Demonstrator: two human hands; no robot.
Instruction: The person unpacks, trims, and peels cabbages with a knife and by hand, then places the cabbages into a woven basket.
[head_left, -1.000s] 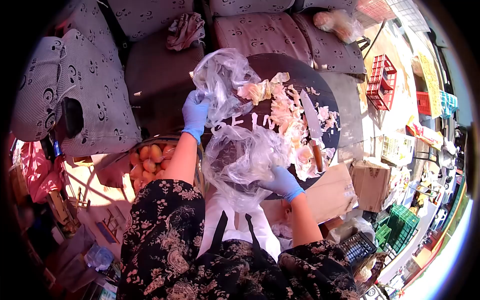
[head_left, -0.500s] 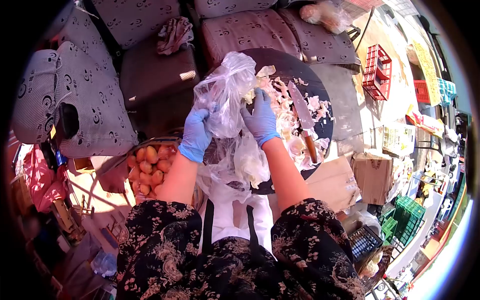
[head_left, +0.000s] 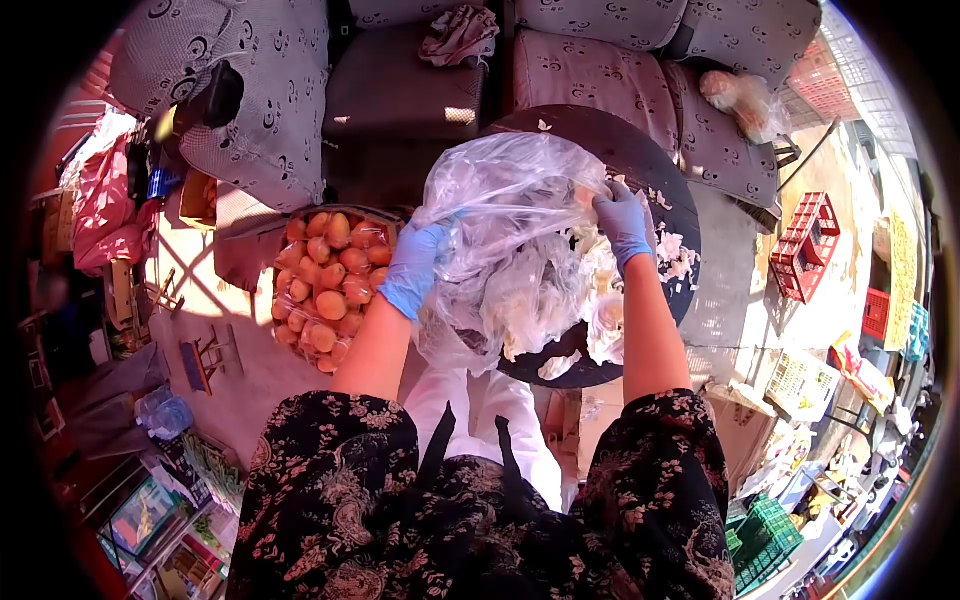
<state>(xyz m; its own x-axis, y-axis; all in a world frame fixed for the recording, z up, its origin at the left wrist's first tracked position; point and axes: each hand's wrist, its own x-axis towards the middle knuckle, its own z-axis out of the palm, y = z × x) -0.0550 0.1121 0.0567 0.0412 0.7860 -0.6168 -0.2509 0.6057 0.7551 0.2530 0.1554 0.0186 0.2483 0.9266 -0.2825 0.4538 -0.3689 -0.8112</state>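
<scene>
A clear plastic bag (head_left: pixel 510 190) is stretched wide between my two blue-gloved hands, over the round dark table (head_left: pixel 640 150). My left hand (head_left: pixel 415 262) is closed on the bag's left side. Its right edge is pinched in my right hand (head_left: pixel 622 222). Beneath the bag, more crumpled clear plastic (head_left: pixel 530 290) lies around pale, leafy pieces (head_left: pixel 606 325) at the near side of the table. Smaller pale scraps (head_left: pixel 676 256) are scattered to the right of my right hand. The bag covers much of the tabletop, and no knife shows there now.
A bag of orange-coloured fruit (head_left: pixel 335 280) stands on the floor left of the table. Patterned sofa seats (head_left: pixel 595 90) border the far side; a crumpled cloth (head_left: pixel 460 35) lies on one. Right are a red crate (head_left: pixel 806 245), a cardboard box (head_left: pixel 740 425) and a green crate (head_left: pixel 765 540).
My hands have moved apart, spreading the bunched bag wide across the table. The knife seen on the pale pieces is now out of sight. The whole view has shifted.
</scene>
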